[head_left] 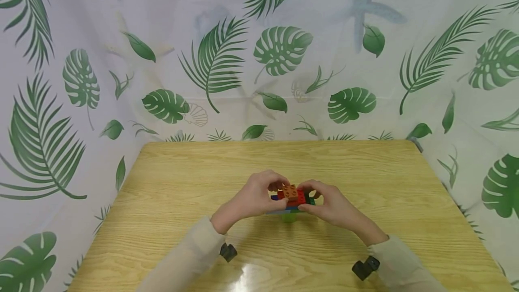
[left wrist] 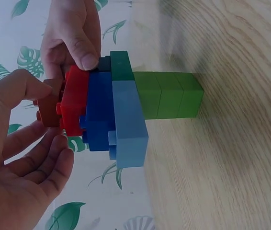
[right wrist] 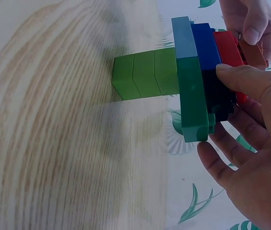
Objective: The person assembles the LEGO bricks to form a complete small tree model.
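Observation:
A tower of toy building bricks stands upright on the table, between both hands. Its stem is a column of light green bricks [right wrist: 145, 74]. Across the stem lie a light blue brick [left wrist: 130, 127] and a dark green brick [right wrist: 193, 100]. Above these sit a dark blue brick [left wrist: 99, 110] and a black brick [right wrist: 218, 100], then a red brick [left wrist: 75, 103]. The orange brick [head_left: 289, 192] at the top is pinched between the thumb and fingers of my left hand [head_left: 257, 196]. From the right, my right hand [head_left: 332, 206] grips the black brick layer, thumb beside the red brick.
The wood-grain table [head_left: 194, 161] extends around the tower. Behind it and at both sides hangs a white leaf-printed cloth [head_left: 227, 125]. A small black camera [head_left: 228, 252] is worn at the left wrist, another black camera [head_left: 366, 268] at the right.

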`<state>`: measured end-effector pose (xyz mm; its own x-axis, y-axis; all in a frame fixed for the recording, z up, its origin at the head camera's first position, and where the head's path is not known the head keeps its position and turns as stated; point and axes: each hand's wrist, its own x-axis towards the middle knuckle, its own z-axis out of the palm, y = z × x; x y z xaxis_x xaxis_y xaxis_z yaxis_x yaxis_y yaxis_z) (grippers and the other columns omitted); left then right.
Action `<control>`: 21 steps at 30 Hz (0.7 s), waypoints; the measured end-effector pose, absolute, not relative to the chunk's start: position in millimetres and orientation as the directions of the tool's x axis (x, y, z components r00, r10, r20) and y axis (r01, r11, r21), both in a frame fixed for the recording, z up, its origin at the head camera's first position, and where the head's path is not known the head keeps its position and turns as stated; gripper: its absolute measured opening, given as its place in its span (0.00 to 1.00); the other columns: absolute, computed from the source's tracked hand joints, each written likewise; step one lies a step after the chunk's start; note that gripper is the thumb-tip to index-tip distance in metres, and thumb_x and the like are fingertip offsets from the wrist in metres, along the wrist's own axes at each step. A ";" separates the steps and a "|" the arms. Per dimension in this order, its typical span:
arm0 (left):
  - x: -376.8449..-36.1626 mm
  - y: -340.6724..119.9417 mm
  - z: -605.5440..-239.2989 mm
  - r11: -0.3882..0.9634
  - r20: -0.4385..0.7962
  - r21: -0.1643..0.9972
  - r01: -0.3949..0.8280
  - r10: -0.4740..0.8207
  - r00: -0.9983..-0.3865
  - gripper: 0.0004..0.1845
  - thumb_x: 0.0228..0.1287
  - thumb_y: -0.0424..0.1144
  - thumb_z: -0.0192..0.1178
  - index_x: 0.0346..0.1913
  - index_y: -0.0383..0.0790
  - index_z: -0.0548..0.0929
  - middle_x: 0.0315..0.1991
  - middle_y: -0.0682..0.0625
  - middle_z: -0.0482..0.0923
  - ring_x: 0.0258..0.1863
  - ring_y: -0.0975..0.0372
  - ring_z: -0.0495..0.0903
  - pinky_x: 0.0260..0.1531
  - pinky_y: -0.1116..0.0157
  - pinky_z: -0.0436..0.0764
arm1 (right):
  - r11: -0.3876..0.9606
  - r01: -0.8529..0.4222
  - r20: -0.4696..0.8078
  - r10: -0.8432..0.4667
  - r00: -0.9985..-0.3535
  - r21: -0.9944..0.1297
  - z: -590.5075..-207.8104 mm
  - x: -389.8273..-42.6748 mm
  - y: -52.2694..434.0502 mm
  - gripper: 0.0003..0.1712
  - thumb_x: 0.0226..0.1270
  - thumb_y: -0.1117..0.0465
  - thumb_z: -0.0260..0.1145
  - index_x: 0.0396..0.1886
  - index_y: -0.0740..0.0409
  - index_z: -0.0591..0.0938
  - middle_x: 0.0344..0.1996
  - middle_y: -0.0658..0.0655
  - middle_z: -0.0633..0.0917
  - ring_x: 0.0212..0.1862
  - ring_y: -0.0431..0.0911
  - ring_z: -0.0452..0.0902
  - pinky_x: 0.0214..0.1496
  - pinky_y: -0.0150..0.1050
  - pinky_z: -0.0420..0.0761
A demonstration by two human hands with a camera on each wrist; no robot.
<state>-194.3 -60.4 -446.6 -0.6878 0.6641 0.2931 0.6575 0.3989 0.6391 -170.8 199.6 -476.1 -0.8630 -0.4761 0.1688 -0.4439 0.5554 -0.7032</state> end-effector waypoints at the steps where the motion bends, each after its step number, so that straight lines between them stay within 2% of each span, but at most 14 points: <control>1: -194.1 -60.4 -446.3 0.401 0.292 0.635 0.661 0.668 -0.685 0.18 0.63 0.36 0.73 0.55 0.37 0.86 0.46 0.46 0.85 0.41 0.55 0.84 0.44 0.59 0.85 | 0.555 -0.444 0.168 -0.477 -0.863 -0.703 -476.3 -171.0 199.6 0.24 0.68 0.59 0.77 0.62 0.55 0.82 0.53 0.51 0.88 0.51 0.45 0.81 0.53 0.51 0.83; 4: -193.9 -60.1 -445.7 0.397 0.297 0.619 0.678 0.680 -0.670 0.18 0.63 0.36 0.72 0.55 0.38 0.86 0.46 0.47 0.85 0.41 0.56 0.83 0.44 0.61 0.85 | 0.557 -0.446 0.169 -0.478 -0.862 -0.701 -477.2 -171.6 200.3 0.24 0.68 0.59 0.77 0.62 0.55 0.82 0.53 0.51 0.88 0.51 0.44 0.82 0.52 0.50 0.83; 11: -193.1 -58.2 -444.8 0.391 0.316 0.591 0.706 0.693 -0.648 0.17 0.65 0.37 0.71 0.55 0.37 0.85 0.46 0.46 0.85 0.42 0.59 0.83 0.45 0.57 0.87 | 0.548 -0.453 0.176 -0.483 -0.858 -0.703 -478.3 -172.5 200.9 0.24 0.68 0.59 0.76 0.62 0.55 0.82 0.53 0.51 0.88 0.51 0.44 0.81 0.52 0.50 0.83; 17: -192.1 -54.1 -445.5 0.392 0.362 0.550 0.737 0.684 -0.634 0.13 0.72 0.42 0.69 0.52 0.39 0.85 0.44 0.48 0.86 0.42 0.60 0.84 0.44 0.62 0.85 | 0.539 -0.466 0.187 -0.492 -0.850 -0.702 -478.5 -172.4 201.4 0.23 0.69 0.59 0.76 0.62 0.54 0.83 0.53 0.51 0.88 0.50 0.44 0.81 0.52 0.49 0.83; 21: -190.5 -52.2 -444.7 0.389 0.385 0.546 0.742 0.670 -0.635 0.11 0.73 0.42 0.68 0.49 0.38 0.85 0.43 0.47 0.87 0.40 0.59 0.84 0.43 0.64 0.85 | 0.536 -0.467 0.188 -0.494 -0.849 -0.703 -478.6 -172.3 201.8 0.23 0.69 0.58 0.76 0.62 0.54 0.83 0.53 0.51 0.88 0.51 0.44 0.82 0.52 0.49 0.83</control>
